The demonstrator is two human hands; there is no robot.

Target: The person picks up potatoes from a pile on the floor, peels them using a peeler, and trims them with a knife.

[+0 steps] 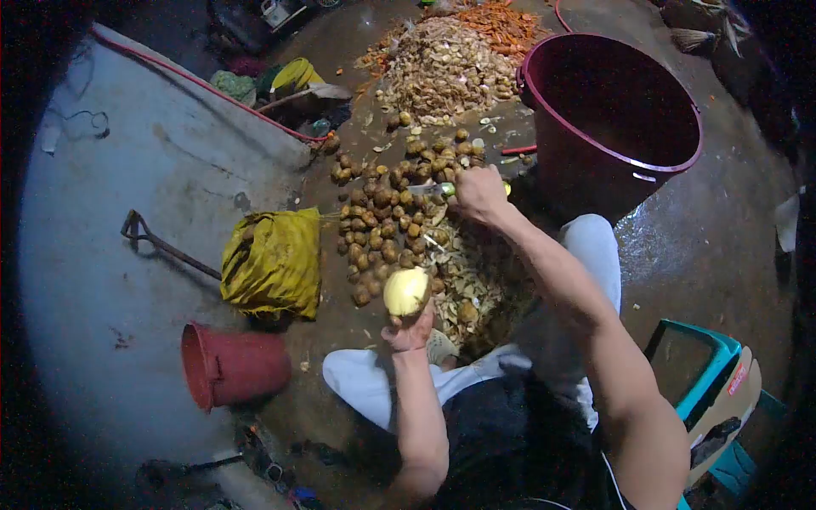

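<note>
My left hand (411, 330) is closed around a large, partly peeled potato (405, 291), with pale yellow flesh on top and brown skin along its right side. Farther forward, my right hand (482, 194) grips a knife (425, 189) by its green and yellow handle. The blade points left, over a spread of unpeeled potatoes (371, 212), and is apart from the potato in my left hand. Below my right hand lies a heap of potato peelings (463, 272) between my legs.
A big maroon tub (552, 127) stands at front right. Beyond are a pale peelings heap (442, 68) and orange scraps (501, 25). On the left are a yellow sack (276, 263), a tipped red bucket (246, 365) and a wall (136, 255). A teal crate (722, 348) sits at right.
</note>
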